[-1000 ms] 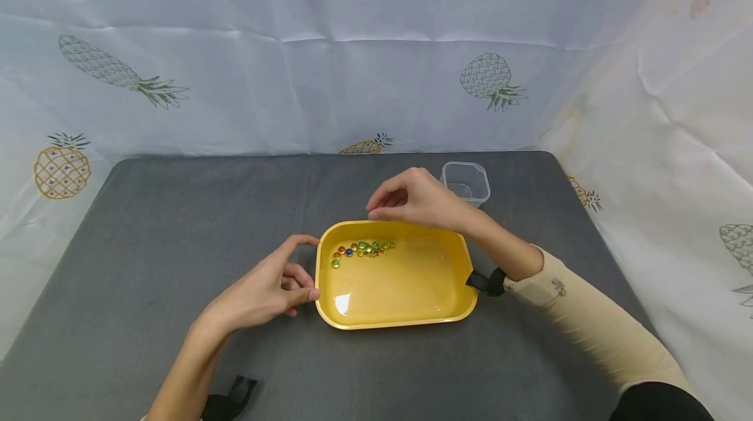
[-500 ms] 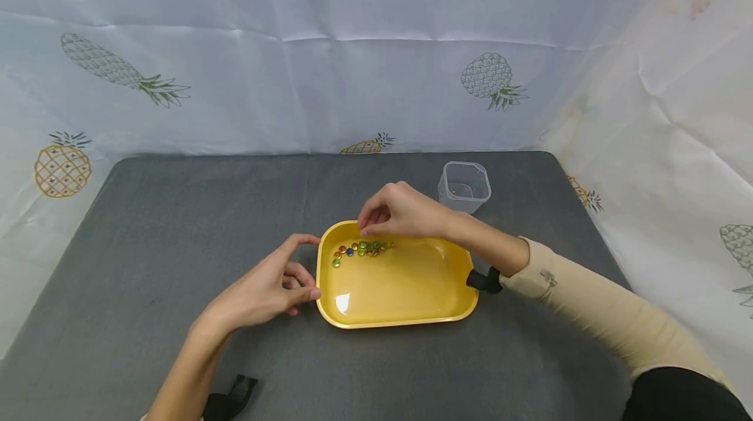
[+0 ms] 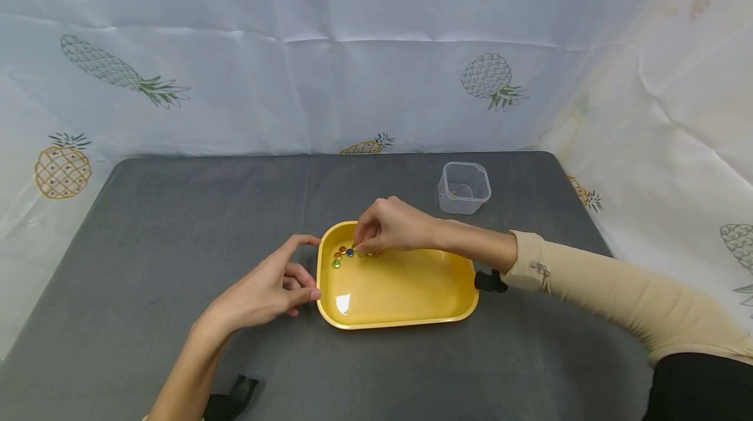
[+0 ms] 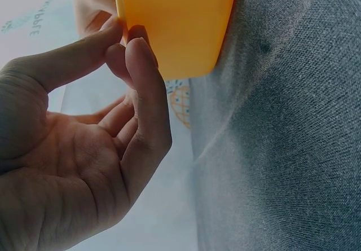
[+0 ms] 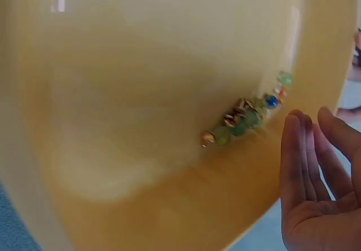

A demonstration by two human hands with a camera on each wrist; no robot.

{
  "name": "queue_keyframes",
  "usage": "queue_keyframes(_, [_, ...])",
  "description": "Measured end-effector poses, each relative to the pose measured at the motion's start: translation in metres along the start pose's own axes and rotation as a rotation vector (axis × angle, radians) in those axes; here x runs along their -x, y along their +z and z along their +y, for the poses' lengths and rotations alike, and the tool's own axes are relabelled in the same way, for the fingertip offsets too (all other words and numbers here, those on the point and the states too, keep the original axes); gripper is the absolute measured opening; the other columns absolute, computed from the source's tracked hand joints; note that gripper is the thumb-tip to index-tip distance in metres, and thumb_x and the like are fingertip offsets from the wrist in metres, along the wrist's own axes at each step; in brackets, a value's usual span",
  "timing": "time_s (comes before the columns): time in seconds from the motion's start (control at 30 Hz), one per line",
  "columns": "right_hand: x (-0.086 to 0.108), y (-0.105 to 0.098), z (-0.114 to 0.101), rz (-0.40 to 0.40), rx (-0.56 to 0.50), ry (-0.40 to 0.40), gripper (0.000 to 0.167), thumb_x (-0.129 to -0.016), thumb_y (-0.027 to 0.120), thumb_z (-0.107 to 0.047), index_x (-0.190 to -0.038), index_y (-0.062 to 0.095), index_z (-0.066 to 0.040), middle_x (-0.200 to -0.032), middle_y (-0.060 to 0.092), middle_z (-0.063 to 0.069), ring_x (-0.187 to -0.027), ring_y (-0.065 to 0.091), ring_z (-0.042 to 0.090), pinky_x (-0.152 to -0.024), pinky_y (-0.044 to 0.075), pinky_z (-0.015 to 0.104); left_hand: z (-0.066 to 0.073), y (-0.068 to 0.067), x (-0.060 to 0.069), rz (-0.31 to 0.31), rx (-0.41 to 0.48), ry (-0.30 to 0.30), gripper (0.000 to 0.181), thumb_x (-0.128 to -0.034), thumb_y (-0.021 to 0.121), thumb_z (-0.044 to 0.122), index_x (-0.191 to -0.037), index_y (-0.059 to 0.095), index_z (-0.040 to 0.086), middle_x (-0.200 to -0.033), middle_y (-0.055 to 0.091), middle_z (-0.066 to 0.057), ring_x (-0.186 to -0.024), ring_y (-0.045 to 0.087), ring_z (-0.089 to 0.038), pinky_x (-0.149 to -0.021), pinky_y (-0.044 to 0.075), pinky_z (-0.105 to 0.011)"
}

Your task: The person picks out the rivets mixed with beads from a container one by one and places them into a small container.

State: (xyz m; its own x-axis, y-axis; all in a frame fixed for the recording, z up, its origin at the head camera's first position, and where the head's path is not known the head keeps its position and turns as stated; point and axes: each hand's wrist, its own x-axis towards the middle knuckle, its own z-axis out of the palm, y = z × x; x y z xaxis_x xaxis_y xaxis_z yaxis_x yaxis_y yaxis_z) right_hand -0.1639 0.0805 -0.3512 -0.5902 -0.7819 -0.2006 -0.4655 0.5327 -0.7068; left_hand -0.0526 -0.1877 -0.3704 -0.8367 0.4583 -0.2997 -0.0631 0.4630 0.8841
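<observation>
The left hand (image 3: 261,290) holds the left end of the yellow tray (image 3: 406,290), thumb and index finger at its rim. In the left wrist view that hand (image 4: 96,132) has its thumb on the edge of the tray (image 4: 186,31), with bent fingers beside it. The right hand (image 3: 400,225) reaches over the far rim, fingertips low near the small coloured beads (image 3: 343,250), hiding some. In the right wrist view the beads (image 5: 245,115) lie in a loose row, and the right hand (image 5: 321,177) has fingers and thumb apart with nothing visible between.
A clear plastic container (image 3: 463,202) stands behind the tray, a tiny orange piece inside. Grey cloth (image 3: 206,212) covers the table. White fabric with pineapple prints (image 3: 376,81) hangs behind and at the sides.
From beside the clear container, the right hand has come down and slightly left into the tray, over the beads. The left hand and the tray have barely moved.
</observation>
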Motion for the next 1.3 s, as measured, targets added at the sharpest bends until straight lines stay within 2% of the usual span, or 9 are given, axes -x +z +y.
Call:
queue_keyframes(0.43, [0.004,0.018,0.009,-0.003,0.090,0.036,0.020,-0.094,0.086,-0.013,-0.112,0.083,-0.003,-0.090,0.083,0.005,-0.069,0.069,0.001,-0.065,0.056,0.014,0.000,0.002,0.001,0.005,0.024,0.005,0.080,-0.0985,0.080,0.009,-0.162,0.031,0.007,-0.095,0.077,-0.012,-0.077,0.073,-0.027,-0.063,0.062,-0.033])
queue_keyframes(0.73, [0.006,0.024,0.015,0.023,0.122,0.055,0.028,-0.092,0.087,-0.011,-0.119,0.081,-0.002,-0.094,0.083,0.006,-0.073,0.070,0.002,-0.066,0.056,0.014,0.000,0.000,0.000,0.001,0.008,-0.011,0.079,-0.0987,0.080,0.009,-0.161,0.031,0.008,-0.094,0.077,-0.009,-0.078,0.074,-0.029,-0.064,0.063,-0.033])
queue_keyframes(1.13, [0.008,0.028,0.018,0.033,0.134,-0.002,0.017,-0.092,0.086,-0.006,-0.108,0.083,-0.002,-0.096,0.083,0.007,-0.077,0.071,0.002,-0.070,0.057,0.013,0.000,0.000,0.000,0.001,0.003,-0.012,0.079,-0.0990,0.080,0.010,-0.161,0.031,0.008,-0.094,0.077,-0.007,-0.079,0.074,-0.029,-0.064,0.063,-0.034])
queue_keyframes(1.3, [0.009,0.030,0.019,0.040,0.148,-0.022,0.013,-0.092,0.083,-0.003,-0.105,0.083,-0.002,-0.091,0.082,0.005,-0.074,0.068,0.000,-0.069,0.056,0.012,0.000,0.000,0.000,0.002,0.003,-0.016,0.079,-0.0990,0.080,0.010,-0.161,0.031,0.009,-0.095,0.077,-0.007,-0.079,0.074,-0.029,-0.064,0.063,-0.034])
